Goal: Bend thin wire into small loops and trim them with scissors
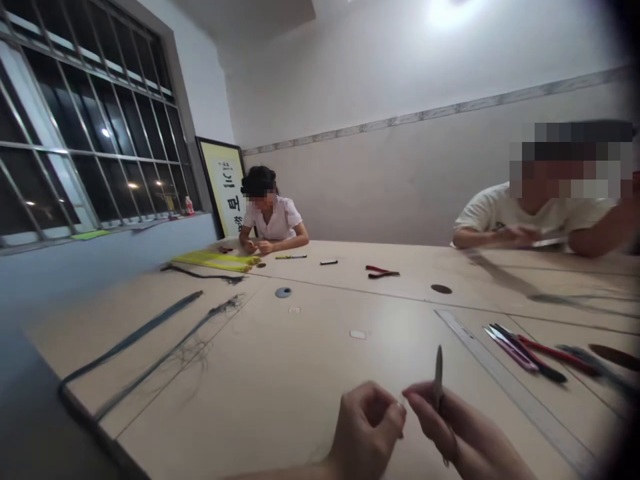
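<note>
At the near side of the table (280, 373), my left hand (367, 427) is closed in a pinch; what its fingertips hold is too small to make out. Close by on its right, my right hand (453, 427) also pinches, its thumb and fingertip almost meeting those of the left. A slim pointed metal blade (439, 367) rises from between the fingers of my right hand, its lower end showing below the palm. A small white label (357, 335) lies flat beyond my hands.
To the right lie a long ruler (480, 353), purple-handled thread snips (515, 350) and a red-handled tool (560, 353). Dark cords (165, 363) stretch across the left side. Farther back are red pliers (383, 272) and yellow strands (215, 260). Two people (273, 220) sit across the table.
</note>
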### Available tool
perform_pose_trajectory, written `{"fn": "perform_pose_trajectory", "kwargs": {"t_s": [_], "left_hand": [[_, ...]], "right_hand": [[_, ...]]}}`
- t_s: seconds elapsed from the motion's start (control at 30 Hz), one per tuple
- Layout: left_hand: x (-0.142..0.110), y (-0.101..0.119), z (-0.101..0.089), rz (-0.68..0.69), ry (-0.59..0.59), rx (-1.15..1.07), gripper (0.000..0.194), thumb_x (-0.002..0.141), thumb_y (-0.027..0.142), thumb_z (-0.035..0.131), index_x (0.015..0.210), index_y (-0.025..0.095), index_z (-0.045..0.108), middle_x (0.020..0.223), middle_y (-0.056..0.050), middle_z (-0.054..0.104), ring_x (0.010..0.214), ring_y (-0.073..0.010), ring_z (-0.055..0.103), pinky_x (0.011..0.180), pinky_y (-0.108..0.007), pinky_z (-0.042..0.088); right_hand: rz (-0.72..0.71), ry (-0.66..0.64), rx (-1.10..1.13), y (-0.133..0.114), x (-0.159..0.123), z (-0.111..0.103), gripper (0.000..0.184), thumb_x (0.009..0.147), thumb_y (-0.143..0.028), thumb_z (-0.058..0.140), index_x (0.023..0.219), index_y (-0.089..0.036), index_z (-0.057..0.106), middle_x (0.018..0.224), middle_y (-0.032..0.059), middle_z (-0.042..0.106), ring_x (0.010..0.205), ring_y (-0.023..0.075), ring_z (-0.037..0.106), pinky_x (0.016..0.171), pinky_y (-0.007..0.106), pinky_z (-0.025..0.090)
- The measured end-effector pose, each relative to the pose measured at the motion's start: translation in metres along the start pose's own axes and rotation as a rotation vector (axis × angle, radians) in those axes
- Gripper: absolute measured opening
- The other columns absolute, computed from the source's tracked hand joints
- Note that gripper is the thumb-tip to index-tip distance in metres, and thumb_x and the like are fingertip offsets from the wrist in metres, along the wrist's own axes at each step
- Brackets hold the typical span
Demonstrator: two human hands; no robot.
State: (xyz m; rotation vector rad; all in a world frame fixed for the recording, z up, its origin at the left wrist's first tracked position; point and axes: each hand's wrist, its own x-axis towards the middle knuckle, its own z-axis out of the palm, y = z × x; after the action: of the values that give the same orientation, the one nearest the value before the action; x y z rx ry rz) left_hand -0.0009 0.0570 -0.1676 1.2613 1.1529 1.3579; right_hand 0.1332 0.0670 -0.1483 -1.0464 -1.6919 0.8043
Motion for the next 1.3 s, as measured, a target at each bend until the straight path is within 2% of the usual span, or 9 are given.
{"fn": "perform_pose_trajectory", "kwargs": {"t_s": [0.1,0.27,0.43,0.6,0.87,1.1,1.2,1.3], "left_hand": [[-0.002,0.004,-0.002,0.001,0.018,-0.046,0.034,0.083,0.041,0.062,0.063,0.016,0.05,0.053,0.008,0.042,0.045,-0.0065,0.037,0.046,-0.021,0.031],[0.006,0.005,-0.008,-0.04,-0.01,-0.127,0.026,0.088,0.033,0.06,0.07,0.014,0.054,0.052,0.01,0.041,0.039,-0.0045,0.032,0.04,-0.019,0.027],[0.002,0.01,-0.008,-0.009,-0.023,-0.136,0.025,0.084,0.028,0.063,0.066,0.014,0.053,0.05,0.01,0.039,0.04,-0.0047,0.032,0.04,-0.018,0.025],[-0.005,0.012,-0.005,0.032,-0.011,-0.134,0.022,0.08,0.027,0.065,0.063,0.015,0.058,0.048,0.009,0.039,0.044,-0.0047,0.031,0.043,-0.02,0.025],[-0.007,0.009,-0.004,0.059,-0.029,-0.112,0.018,0.079,0.025,0.064,0.065,0.015,0.06,0.052,0.007,0.044,0.048,-0.0051,0.034,0.046,-0.021,0.026],[-0.007,0.005,-0.004,0.067,-0.048,-0.08,0.022,0.082,0.029,0.063,0.066,0.015,0.057,0.056,0.007,0.046,0.05,-0.0075,0.04,0.05,-0.022,0.032],[-0.008,0.003,-0.004,0.065,-0.054,-0.061,0.024,0.083,0.032,0.063,0.068,0.014,0.057,0.059,0.005,0.049,0.052,-0.0083,0.043,0.05,-0.022,0.034],[-0.007,0.004,-0.004,0.065,-0.045,-0.034,0.025,0.085,0.033,0.062,0.069,0.014,0.057,0.059,0.006,0.047,0.051,-0.0081,0.042,0.049,-0.022,0.033]], "right_hand": [[0.03,0.007,0.02,-0.01,0.004,-0.011,0.031,0.081,-0.045,0.057,0.066,-0.019,0.06,0.05,-0.0023,0.051,0.045,0.0118,0.048,0.042,0.021,0.039],[0.081,0.045,0.021,-0.011,0.006,-0.015,0.025,0.081,-0.042,0.058,0.082,-0.017,0.064,0.057,-0.0025,0.053,0.051,0.0112,0.048,0.046,0.021,0.038],[0.005,0.003,0.03,-0.015,0.004,-0.01,0.02,0.081,-0.036,0.059,0.074,-0.017,0.063,0.058,-0.0029,0.054,0.054,0.0097,0.05,0.05,0.021,0.039],[-0.041,-0.046,0.009,-0.012,0.004,-0.007,0.019,0.084,-0.033,0.059,0.074,-0.017,0.063,0.058,-0.0023,0.059,0.053,0.0098,0.053,0.052,0.022,0.042],[-0.123,-0.077,-0.091,-0.009,0.001,-0.006,0.016,0.087,-0.025,0.055,0.075,-0.017,0.061,0.057,-0.0031,0.057,0.05,0.0092,0.051,0.048,0.021,0.039],[-0.298,-0.042,-0.231,-0.003,0.003,-0.006,0.016,0.084,-0.026,0.055,0.07,-0.018,0.054,0.064,-0.0032,0.051,0.06,0.012,0.048,0.061,0.028,0.04],[-0.237,-0.044,-0.225,-0.001,0.004,-0.009,0.021,0.085,-0.032,0.059,0.071,-0.018,0.053,0.063,-0.0051,0.05,0.057,0.0108,0.047,0.058,0.027,0.041],[-0.094,-0.05,-0.172,-0.003,0.007,-0.013,0.024,0.089,-0.034,0.055,0.073,-0.017,0.053,0.061,-0.0057,0.05,0.054,0.0095,0.048,0.054,0.024,0.041]]}}
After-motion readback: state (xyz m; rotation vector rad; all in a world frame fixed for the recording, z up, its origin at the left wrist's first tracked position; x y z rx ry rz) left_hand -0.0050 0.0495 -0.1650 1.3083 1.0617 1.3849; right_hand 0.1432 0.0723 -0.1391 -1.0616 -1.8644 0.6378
